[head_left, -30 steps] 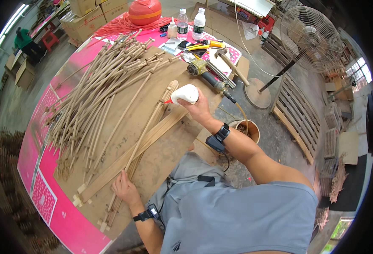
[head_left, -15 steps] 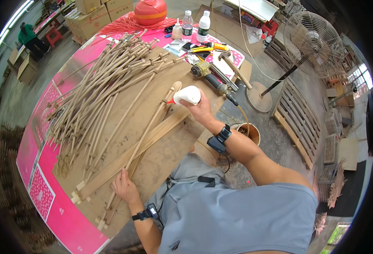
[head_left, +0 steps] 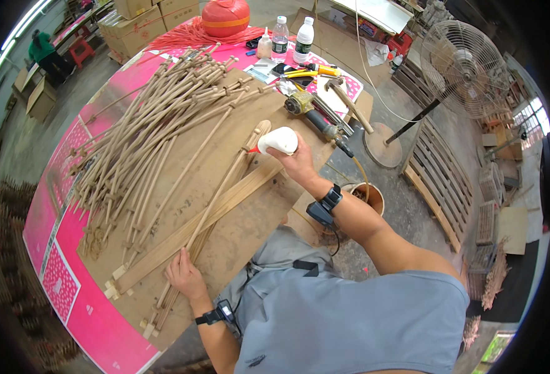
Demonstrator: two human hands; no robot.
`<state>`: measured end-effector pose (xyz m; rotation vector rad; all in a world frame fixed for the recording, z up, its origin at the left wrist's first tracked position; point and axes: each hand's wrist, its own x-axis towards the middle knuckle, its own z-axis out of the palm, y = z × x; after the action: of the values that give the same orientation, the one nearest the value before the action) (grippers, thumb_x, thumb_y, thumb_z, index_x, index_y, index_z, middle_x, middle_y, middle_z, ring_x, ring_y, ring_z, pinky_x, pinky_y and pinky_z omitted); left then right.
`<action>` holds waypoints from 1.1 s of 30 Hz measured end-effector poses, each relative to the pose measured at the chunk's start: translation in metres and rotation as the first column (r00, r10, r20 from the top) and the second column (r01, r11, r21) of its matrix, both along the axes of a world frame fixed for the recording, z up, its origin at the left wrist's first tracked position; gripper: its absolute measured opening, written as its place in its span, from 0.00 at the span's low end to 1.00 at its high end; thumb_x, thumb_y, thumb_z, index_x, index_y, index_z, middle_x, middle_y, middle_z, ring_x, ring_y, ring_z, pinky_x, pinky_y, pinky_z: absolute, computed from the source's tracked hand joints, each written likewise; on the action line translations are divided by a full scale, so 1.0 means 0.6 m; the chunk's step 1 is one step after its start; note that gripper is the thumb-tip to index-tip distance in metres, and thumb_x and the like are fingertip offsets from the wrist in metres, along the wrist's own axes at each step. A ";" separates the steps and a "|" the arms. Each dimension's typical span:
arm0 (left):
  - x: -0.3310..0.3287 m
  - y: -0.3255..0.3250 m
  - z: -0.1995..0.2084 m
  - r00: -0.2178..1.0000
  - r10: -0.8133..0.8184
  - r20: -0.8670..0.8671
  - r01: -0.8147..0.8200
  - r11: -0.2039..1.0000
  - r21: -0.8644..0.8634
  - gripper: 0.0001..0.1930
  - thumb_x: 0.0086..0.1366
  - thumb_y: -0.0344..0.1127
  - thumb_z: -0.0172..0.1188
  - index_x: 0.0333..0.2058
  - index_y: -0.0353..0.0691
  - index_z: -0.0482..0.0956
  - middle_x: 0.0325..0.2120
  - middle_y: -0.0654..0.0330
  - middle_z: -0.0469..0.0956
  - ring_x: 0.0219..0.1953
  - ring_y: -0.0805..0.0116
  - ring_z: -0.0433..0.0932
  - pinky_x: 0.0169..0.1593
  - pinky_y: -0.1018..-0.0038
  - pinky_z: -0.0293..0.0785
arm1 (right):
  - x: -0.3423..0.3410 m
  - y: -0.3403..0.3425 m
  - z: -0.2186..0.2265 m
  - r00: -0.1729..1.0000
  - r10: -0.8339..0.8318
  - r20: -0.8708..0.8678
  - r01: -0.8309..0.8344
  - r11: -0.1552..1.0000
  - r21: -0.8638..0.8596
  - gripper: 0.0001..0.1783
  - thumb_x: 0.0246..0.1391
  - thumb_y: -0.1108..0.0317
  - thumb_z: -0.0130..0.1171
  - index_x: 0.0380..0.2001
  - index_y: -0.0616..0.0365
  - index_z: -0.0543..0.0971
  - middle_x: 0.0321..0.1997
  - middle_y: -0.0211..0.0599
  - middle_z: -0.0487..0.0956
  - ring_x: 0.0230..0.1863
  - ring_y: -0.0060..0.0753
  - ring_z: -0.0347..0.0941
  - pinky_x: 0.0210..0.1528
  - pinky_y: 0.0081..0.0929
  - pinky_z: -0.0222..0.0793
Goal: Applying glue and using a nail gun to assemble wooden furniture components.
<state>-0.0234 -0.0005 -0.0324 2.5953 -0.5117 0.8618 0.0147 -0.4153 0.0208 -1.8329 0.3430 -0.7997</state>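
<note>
My right hand (head_left: pixel 298 161) is closed round a white squeeze bottle (head_left: pixel 277 143), tipped on its side. Its red nozzle points left and reaches the upper end of a thin wooden rod (head_left: pixel 224 181). Lower down, my left hand (head_left: pixel 184 274) has its fingers closed on that same rod near its lower end. Beneath the rod lie flat wooden slats (head_left: pixel 237 194), crossing at a slant on the brown board (head_left: pixel 244 237). Small pale blocks (head_left: pixel 114 290) sit at the slats' lower ends. Whether liquid leaves the nozzle is too small to tell.
A big heap of knobbed wooden rods (head_left: pixel 144 131) covers the board's left side. Toward the far right lie a power tool (head_left: pixel 312 115) with a hose and a hammer (head_left: pixel 353 106). Bottles (head_left: pixel 279 37) stand behind. A bucket (head_left: pixel 371 198) and a standing fan (head_left: pixel 465 68) are on the right.
Both hands, the bottle and the rod keep nearly the same places. The whole view has shifted very slightly.
</note>
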 end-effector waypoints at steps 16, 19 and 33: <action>-0.002 -0.005 0.007 1.000 -0.008 -0.019 0.007 0.999 -0.047 0.12 0.64 0.30 0.68 0.46 0.45 0.87 0.38 0.60 0.83 0.38 0.56 0.77 0.43 0.60 0.73 | -0.073 0.094 0.067 0.943 0.313 -0.108 -0.291 0.939 0.181 0.29 0.46 0.64 0.81 0.50 0.57 0.78 0.48 0.32 0.84 0.50 0.27 0.80 0.54 0.30 0.76; -0.005 -0.002 0.005 0.999 0.014 -0.033 -0.015 0.999 -0.048 0.13 0.63 0.29 0.69 0.46 0.45 0.87 0.38 0.61 0.83 0.38 0.56 0.77 0.44 0.61 0.73 | -0.083 0.144 0.083 0.898 0.406 -0.168 -0.387 0.912 0.135 0.30 0.45 0.61 0.83 0.48 0.57 0.79 0.45 0.32 0.84 0.48 0.28 0.81 0.52 0.29 0.77; -0.006 -0.008 0.013 0.999 0.015 -0.034 -0.018 0.998 -0.068 0.12 0.62 0.30 0.69 0.44 0.47 0.88 0.37 0.64 0.83 0.40 0.59 0.78 0.44 0.63 0.72 | -0.054 0.189 0.047 0.876 0.461 -0.142 -0.468 0.884 -0.019 0.28 0.44 0.62 0.82 0.46 0.58 0.79 0.42 0.36 0.85 0.45 0.31 0.83 0.48 0.31 0.79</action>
<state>-0.0270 -0.0050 -0.0247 2.5507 -0.4445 0.8254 -0.0178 -0.3017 0.0489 -1.9156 -0.0436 -0.3532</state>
